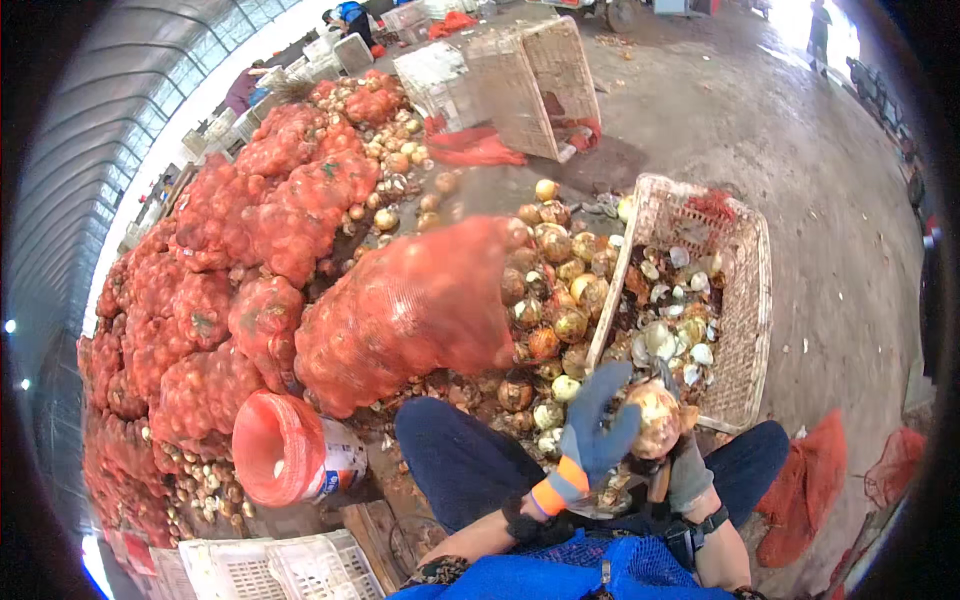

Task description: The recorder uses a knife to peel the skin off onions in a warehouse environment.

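Observation:
My left hand, in a blue glove with an orange cuff, is beside a large onion, its fingers spread and its thumb near the onion's side. My right hand, in a grey glove, is closed around that onion from behind. A wooden handle shows under the onion by the right hand; its other end is hidden. Ahead, a red mesh sack lies on its side with loose onions at its mouth. A tipped plastic crate holds onion skins and scraps.
Filled red mesh sacks are piled at left. A bucket lined with red mesh stands left of my knee. White crates are at lower left, another crate ahead. Red mesh lies at right. People are farther off.

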`<state>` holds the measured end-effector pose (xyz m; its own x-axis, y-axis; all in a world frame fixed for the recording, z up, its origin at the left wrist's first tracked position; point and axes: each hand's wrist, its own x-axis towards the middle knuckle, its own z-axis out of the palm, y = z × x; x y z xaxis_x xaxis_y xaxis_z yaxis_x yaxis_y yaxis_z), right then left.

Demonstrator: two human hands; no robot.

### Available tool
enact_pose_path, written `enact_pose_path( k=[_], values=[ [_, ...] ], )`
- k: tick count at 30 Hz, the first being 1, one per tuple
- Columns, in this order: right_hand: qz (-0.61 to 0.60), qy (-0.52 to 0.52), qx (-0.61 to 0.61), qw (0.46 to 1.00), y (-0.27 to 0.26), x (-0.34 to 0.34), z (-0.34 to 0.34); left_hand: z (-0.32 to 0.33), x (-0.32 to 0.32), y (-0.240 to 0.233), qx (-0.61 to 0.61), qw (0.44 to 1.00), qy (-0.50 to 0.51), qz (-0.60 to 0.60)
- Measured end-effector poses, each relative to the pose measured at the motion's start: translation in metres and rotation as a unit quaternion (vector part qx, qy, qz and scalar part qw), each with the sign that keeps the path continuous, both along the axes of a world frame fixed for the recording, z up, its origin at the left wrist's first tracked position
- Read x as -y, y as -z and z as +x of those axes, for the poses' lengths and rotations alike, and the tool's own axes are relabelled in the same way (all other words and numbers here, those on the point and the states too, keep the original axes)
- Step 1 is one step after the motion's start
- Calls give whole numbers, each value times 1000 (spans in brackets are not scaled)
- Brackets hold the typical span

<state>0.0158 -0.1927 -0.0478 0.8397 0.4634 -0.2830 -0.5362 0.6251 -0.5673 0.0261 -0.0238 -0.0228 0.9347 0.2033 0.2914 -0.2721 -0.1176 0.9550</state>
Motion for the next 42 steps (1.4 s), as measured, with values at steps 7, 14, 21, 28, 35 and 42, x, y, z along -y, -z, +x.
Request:
enact_pose_path(
  k=[7, 14, 21, 28, 35, 42],
  values=[
    [-272, -6, -3, 962, 11, -27, 28, -7, 8, 35, -154, 981, 24, -112],
    [-74, 44, -208, 974, -53, -33, 29, 11, -27, 73, -173, 968, -58, -174],
    [-480, -4, 176, 859, -26, -29, 11, 3, -20, 64, -269, 850, -90, -444],
    [-619, -84, 295, 723, -19, -21, 0, -11, -7, 106, -48, 985, -163, 36],
    [-658, -117, 262, 696, -22, -21, 3, 9, 10, 54, -228, 895, -199, -328],
    [-638, -146, 258, 711, -30, -23, 1, 9, 14, 56, -159, 940, -212, -216]
  ],
)
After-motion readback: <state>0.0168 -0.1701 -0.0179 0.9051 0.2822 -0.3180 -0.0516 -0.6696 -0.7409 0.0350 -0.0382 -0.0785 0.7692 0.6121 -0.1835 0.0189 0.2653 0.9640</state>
